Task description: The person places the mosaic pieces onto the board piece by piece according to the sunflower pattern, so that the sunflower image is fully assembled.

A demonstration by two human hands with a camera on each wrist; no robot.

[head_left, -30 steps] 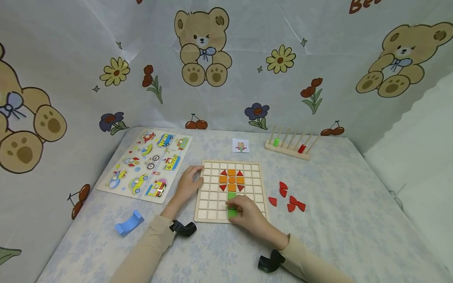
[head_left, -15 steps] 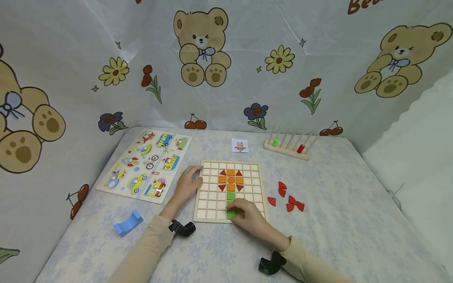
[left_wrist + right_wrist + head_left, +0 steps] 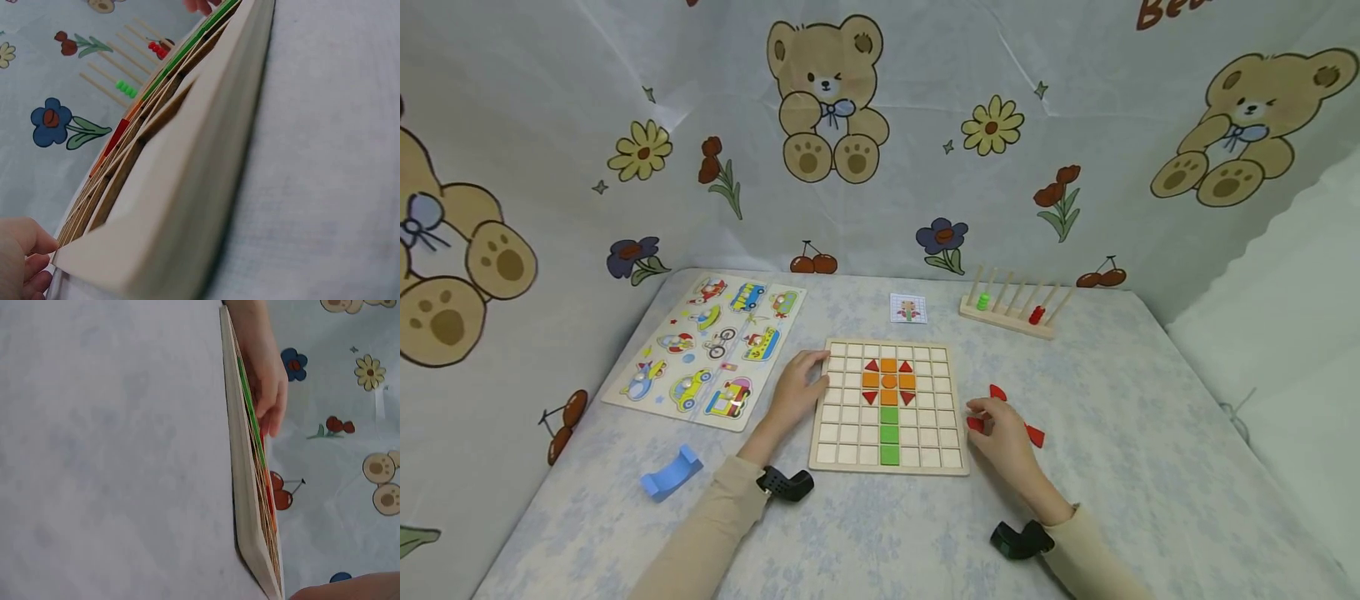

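Green tiles (image 3: 889,434) now show uncovered on the board (image 3: 887,470), three in a line down to its near edge; half a second ago the right hand (image 3: 1002,440) was bent over them, and it has since swung off to the loose red pieces (image 3: 1035,436) on the bench (image 3: 865,533), just beside the board's right side; its thumb and forefinger are drawn narrow around the nearest red piece (image 3: 975,424), though I cannot tell whether they truly pinch it; this suggests that the green line is done and red comes next; the small pattern card (image 3: 908,308) beyond the board seems to show red shapes flanking a green stem, so those are probably what is missing. The left hand (image 3: 793,390) has stayed at the board's left edge, thumb and forefinger spread and touching it, likely for steadiness.

Between the two hands the board lies flat; it is pale wood, square, ruled into shallow cells; orange tiles (image 3: 870,381) make a cross about a round orange piece (image 3: 889,381), with red triangles (image 3: 906,366) at its four corners; the remaining cells are bare.
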